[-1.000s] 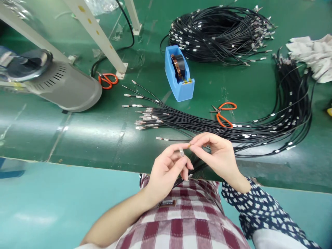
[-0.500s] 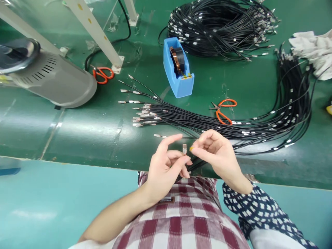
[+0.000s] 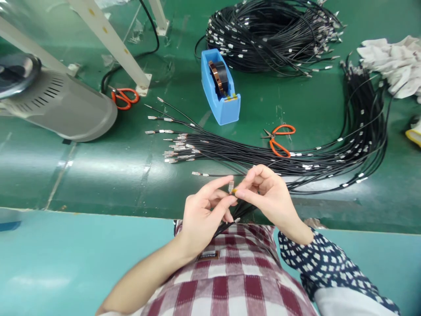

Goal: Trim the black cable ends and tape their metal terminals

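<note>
Left hand (image 3: 201,210), half closed, had a small silvery connector (image 3: 231,186) standing up at the tip of its thumb, with the index finger stretched out beyond it. Opposite, the right hand (image 3: 271,195) was pinched at thumb and forefinger on a scrap of yellow tape (image 3: 234,191), close in at the connector's base; whether the tape touched it could not be told. Both hands were over the front edge of the green worktop (image 3: 131,184), before a checked apron (image 3: 226,272). Beneath them, several black cables ran towards the person's lap. Just beyond lay a long bundle of black cables (image 3: 230,149), its metal ends fanned out to the left and its other end bending up to the right. Orange-handled scissors (image 3: 272,136) lay open by the bundle, one loop over its upper edge. Farther back stood a blue tape dispenser (image 3: 226,112) with a brown roll in it, and just behind that a big coil of black cable (image 3: 272,37). Crumpled whitish cloth (image 3: 393,63) lay at the far right; at the left, a second pair of orange scissors (image 3: 122,91) lay next to a grey machine (image 3: 75,105).
</note>
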The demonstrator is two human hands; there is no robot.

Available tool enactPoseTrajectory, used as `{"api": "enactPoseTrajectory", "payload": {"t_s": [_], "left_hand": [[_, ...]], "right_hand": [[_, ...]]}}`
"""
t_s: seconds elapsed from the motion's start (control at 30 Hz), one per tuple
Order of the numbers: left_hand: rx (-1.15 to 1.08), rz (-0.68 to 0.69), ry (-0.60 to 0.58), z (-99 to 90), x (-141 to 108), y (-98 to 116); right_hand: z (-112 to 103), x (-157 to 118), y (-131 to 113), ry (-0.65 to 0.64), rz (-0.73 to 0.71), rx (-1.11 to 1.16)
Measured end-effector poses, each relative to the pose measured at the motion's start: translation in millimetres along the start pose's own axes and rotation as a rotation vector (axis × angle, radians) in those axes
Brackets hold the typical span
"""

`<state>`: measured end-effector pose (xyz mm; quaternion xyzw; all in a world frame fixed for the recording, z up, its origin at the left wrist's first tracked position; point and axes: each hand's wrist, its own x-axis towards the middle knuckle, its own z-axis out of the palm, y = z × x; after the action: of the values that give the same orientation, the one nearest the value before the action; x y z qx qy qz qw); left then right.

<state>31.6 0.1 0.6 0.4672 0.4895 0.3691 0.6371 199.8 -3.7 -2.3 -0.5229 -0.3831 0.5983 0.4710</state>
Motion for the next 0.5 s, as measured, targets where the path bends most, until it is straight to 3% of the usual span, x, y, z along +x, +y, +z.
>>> {"api": "enactPoseTrajectory", "payload": {"t_s": [0.5], "left_hand": [[0.039,0.013,-0.024,-1.4,-2.4,-1.1]], "right_hand": [[1.0,0.9,-2.2,0.007,-0.02,-0.071]]}}
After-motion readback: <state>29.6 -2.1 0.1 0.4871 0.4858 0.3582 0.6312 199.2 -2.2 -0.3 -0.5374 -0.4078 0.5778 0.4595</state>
